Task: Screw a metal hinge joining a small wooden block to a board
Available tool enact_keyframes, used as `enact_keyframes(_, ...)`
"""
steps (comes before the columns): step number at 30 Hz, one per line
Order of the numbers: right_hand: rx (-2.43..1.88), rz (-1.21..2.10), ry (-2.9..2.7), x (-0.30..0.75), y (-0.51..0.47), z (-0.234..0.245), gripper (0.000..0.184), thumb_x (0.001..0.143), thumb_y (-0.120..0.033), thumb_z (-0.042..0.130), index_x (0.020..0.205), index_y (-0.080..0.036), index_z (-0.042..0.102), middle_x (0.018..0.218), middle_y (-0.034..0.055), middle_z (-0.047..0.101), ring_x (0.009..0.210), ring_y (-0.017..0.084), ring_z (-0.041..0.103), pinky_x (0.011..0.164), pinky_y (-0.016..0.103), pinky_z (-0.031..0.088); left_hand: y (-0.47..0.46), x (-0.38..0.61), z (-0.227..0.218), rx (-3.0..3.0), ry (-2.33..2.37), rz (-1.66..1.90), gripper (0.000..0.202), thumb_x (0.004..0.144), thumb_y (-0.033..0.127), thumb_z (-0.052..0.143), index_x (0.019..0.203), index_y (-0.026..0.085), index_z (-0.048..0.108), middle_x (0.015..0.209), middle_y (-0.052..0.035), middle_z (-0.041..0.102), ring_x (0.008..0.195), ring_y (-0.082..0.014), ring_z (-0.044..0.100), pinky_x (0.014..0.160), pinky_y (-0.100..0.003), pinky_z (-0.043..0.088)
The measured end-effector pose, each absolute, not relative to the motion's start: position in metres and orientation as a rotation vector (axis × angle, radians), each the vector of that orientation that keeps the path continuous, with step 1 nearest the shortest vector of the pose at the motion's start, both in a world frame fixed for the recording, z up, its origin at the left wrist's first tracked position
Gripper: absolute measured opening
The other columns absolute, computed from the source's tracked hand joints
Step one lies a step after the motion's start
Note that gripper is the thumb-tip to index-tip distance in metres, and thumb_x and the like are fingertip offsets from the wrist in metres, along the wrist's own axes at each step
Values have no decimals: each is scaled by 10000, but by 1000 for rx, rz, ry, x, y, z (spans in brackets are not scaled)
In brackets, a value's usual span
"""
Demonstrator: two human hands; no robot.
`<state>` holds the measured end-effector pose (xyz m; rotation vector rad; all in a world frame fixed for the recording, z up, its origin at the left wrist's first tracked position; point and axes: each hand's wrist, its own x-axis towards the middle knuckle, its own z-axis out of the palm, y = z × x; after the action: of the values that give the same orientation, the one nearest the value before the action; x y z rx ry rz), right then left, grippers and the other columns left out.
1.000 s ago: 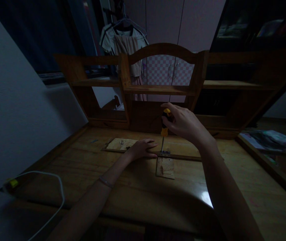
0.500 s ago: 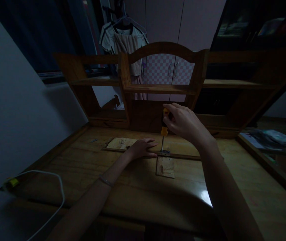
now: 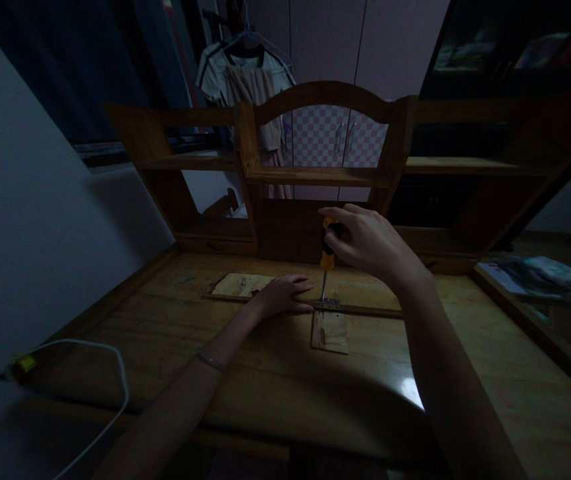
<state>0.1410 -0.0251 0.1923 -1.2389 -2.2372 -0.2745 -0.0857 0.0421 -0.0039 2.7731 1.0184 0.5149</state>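
Observation:
My right hand (image 3: 358,237) grips the yellow and black handle of a screwdriver (image 3: 328,257), which stands nearly upright. Its tip meets a small metal hinge (image 3: 330,303) at the front edge of a long wooden board (image 3: 238,285). Below the hinge lies a small square wood piece (image 3: 330,332), flat on the desk. My left hand (image 3: 285,295) rests on the long board just left of the hinge, fingers apart and pointing right. Part of the board is hidden under that hand and behind my right forearm.
A wooden desk (image 3: 165,360) carries a shelf unit (image 3: 315,177) along its back. At the left lie a white cable (image 3: 118,360) and a yellow item (image 3: 26,363). A small thin metal piece (image 3: 187,280) sits left of the board. Plastic-wrapped things (image 3: 540,270) lie at the far right.
The fingers of my right hand have shifted around the screwdriver handle, the index finger now reaching further left. My left hand, the hinge and the wood pieces look unmoved.

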Motion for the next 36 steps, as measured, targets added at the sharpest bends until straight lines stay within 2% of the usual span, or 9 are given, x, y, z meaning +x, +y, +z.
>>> enact_keyframes(5, -1260, -310, -2248, 141, -25, 193, 445, 957, -324, 481, 1365, -187, 598, 1045, 98, 681, 823, 206, 638, 790, 328, 451, 42, -86, -2, 2768, 1027, 487, 686, 853, 647, 647, 1425, 277, 564, 1480, -91, 517, 1308, -272, 544, 1096, -351, 425)
enact_keyframes(10, -1297, -370, -2227, 142, -21, 191, 387, 971, -336, 464, 1286, -176, 625, 1014, 94, 674, 817, 219, 635, 769, 340, 455, 42, -86, -2, 2772, 1017, 486, 688, 853, 640, 652, 1425, 267, 565, 1491, -96, 507, 1302, -269, 551, 1094, -340, 427)
enact_keyframes(17, -1205, -361, -2180, 141, -16, 186, 325, 964, -307, 500, 1213, -155, 643, 1173, 144, 594, 934, 233, 632, 835, 348, 477, 43, -85, -3, 2777, 1027, 477, 709, 844, 661, 646, 1422, 259, 567, 1472, -99, 525, 1285, -269, 566, 1081, -340, 439)
enact_keyframes(23, -1139, -244, -2210, 140, -14, 184, 317, 972, -268, 504, 1269, -164, 544, 1086, 105, 662, 755, 186, 609, 763, 332, 466, 42, -85, -2, 2788, 1044, 472, 715, 852, 679, 618, 1439, 276, 547, 1478, -98, 514, 1301, -274, 550, 1092, -356, 431)
enact_keyframes(29, -1138, -230, -2203, 140, -17, 186, 207, 962, -295, 543, 1147, -202, 563, 1011, 76, 659, 712, 168, 579, 704, 299, 442, 41, -85, -3, 2801, 1049, 485, 708, 844, 670, 636, 1427, 275, 558, 1473, -98, 517, 1295, -275, 554, 1085, -356, 436)
enact_keyframes(36, -1108, -182, -2234, 142, -19, 189, 324, 908, -224, 533, 1223, -170, 588, 930, 77, 668, 738, 182, 600, 691, 286, 433, 41, -85, -4, 2803, 1039, 497, 697, 846, 650, 650, 1420, 266, 565, 1464, -95, 523, 1280, -266, 564, 1083, -344, 436)
